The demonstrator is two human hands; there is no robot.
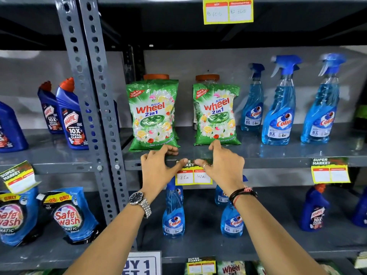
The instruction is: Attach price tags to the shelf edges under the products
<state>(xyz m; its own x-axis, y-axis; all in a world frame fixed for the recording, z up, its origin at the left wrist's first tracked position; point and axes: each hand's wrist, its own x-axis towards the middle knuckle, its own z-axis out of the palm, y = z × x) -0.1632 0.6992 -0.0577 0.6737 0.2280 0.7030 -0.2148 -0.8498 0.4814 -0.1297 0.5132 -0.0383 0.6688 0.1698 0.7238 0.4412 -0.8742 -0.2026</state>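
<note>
A yellow price tag (193, 176) with two white handwritten boxes hangs on the grey shelf edge (278, 161), below two green Wheel detergent packs (153, 114). My left hand (158, 169) presses the tag's top left part against the edge, thumb on the tag and fingers over the shelf lip. My right hand (222, 165) presses the top right part the same way, fingers reaching the base of the right pack (217, 114). Both thumbs nearly meet on the tag's dark header.
Blue Colin spray bottles (282, 108) stand right of the packs, Harpic bottles (69, 116) left beyond the grey upright (95, 108). Other tags hang at the right (330, 171), top (228, 11) and left (18, 177). Lower shelves hold Colin bottles and Safewash pouches (69, 215).
</note>
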